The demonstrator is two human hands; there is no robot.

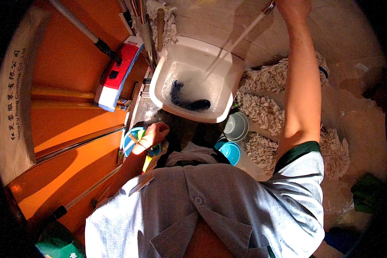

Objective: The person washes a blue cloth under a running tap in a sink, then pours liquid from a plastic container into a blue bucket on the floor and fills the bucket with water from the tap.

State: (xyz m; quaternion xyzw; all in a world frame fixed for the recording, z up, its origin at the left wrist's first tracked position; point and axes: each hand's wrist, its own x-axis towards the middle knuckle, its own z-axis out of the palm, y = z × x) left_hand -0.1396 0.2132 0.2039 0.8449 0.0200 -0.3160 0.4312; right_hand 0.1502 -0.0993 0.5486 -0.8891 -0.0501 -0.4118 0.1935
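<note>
Dim washroom, right hand (293, 7) cropped

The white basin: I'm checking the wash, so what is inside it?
Inside the basin lie foamy water and a dark cloth, with a stream pouring in. Foam hides whatever is beneath it.

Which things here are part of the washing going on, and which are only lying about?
In use:
right hand on the tap
water stream
white basin
dark cloth in the suds

Lying about:
flat mop
string mops
blue bowl
grey cup
</note>
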